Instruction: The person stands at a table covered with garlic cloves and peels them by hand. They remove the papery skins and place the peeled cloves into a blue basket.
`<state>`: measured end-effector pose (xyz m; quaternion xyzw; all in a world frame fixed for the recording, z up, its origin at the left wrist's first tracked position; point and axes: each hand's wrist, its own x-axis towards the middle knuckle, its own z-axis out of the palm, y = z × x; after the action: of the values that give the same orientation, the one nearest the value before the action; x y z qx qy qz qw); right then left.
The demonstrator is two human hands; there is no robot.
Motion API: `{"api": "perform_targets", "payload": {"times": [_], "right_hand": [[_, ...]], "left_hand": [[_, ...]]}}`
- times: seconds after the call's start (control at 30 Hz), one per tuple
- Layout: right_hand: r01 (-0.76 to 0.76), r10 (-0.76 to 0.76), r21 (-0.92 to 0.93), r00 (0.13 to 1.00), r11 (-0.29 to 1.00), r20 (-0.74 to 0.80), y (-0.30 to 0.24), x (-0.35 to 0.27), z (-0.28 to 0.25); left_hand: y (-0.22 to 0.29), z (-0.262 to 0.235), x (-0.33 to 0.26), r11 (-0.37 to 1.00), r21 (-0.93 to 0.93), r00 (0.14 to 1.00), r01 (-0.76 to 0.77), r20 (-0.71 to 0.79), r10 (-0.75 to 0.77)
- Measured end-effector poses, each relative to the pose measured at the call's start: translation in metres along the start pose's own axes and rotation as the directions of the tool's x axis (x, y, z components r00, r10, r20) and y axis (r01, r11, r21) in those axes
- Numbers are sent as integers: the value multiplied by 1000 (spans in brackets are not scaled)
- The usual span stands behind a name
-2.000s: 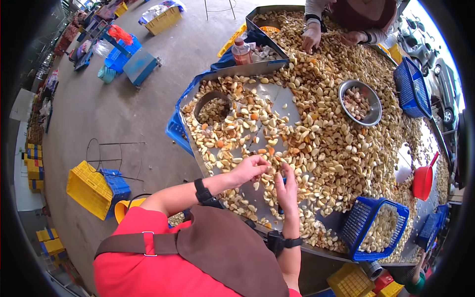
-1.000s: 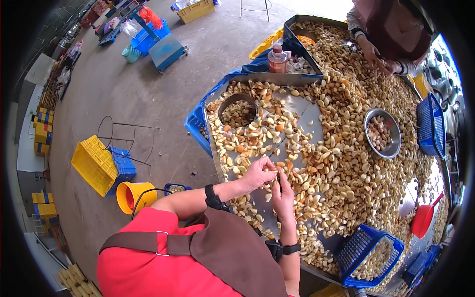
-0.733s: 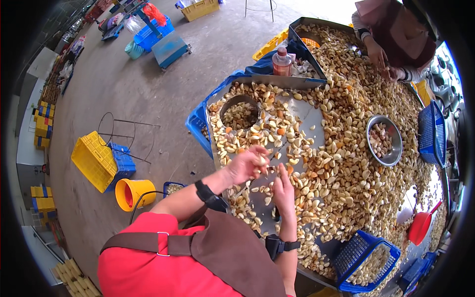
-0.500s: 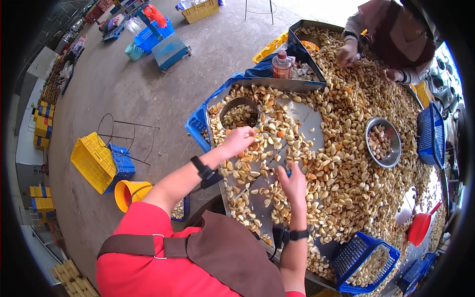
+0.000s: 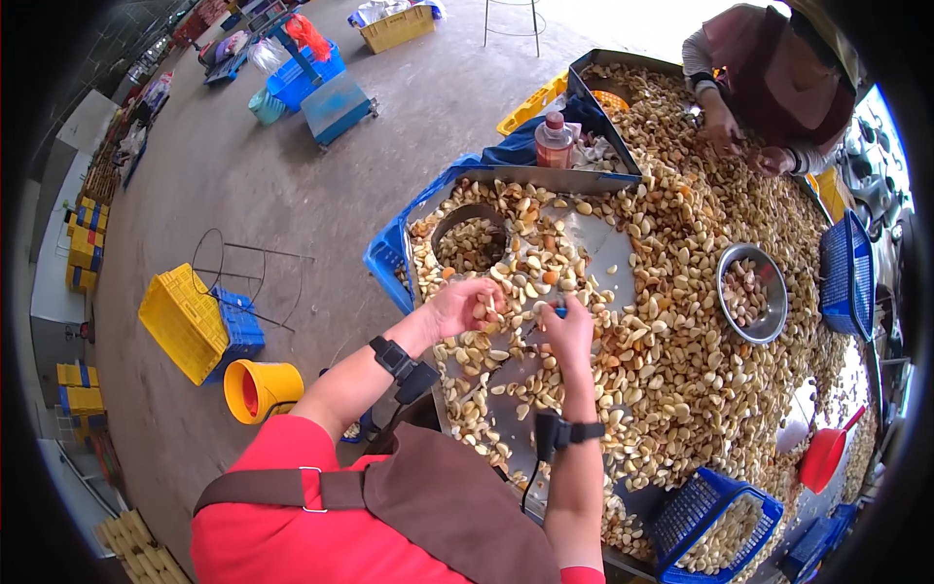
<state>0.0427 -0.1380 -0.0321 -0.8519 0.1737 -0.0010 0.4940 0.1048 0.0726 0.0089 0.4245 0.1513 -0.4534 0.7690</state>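
Note:
My left hand [image 5: 467, 307] is closed on a small pale piece [image 5: 489, 303], its fingertips pinched around it above the table. Just to its right, my right hand [image 5: 568, 334] is closed round a small blue-handled tool [image 5: 560, 312], which looks like a knife; its working end is hard to make out. Below both hands lie many loose cream and tan clove-shaped pieces [image 5: 671, 341] of a kind I cannot tell, spread over a metal table [image 5: 598, 238]. A round opening [image 5: 470, 211] with more pieces inside lies beyond my left hand.
A metal bowl [image 5: 769, 316] of pieces sits to the right, near a blue basket [image 5: 848, 268]. Another blue basket [image 5: 671, 526] lies tilted at the near edge, and a red scoop [image 5: 824, 456] is at far right. A co-worker [image 5: 769, 88] handles pieces across the heap. A bottle [image 5: 555, 146] stands behind.
My left hand has come down and now holds a pale piece beside the tool. My right hand has moved up slightly, toward the left one. The co-worker's hands have drawn together.

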Motion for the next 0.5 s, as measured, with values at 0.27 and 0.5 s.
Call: {"api": "perform_targets", "payload": {"times": [0.27,0.5], "right_hand": [[-308,279,659,948,686,152,-17,-40,-13],[-323,276,625,945,711,174,-9,-42,-16]], "left_hand": [[-62,44,16,846,522,989,-109,-25,143],[-56,49,8,931,357,997,-72,20,69]]}}
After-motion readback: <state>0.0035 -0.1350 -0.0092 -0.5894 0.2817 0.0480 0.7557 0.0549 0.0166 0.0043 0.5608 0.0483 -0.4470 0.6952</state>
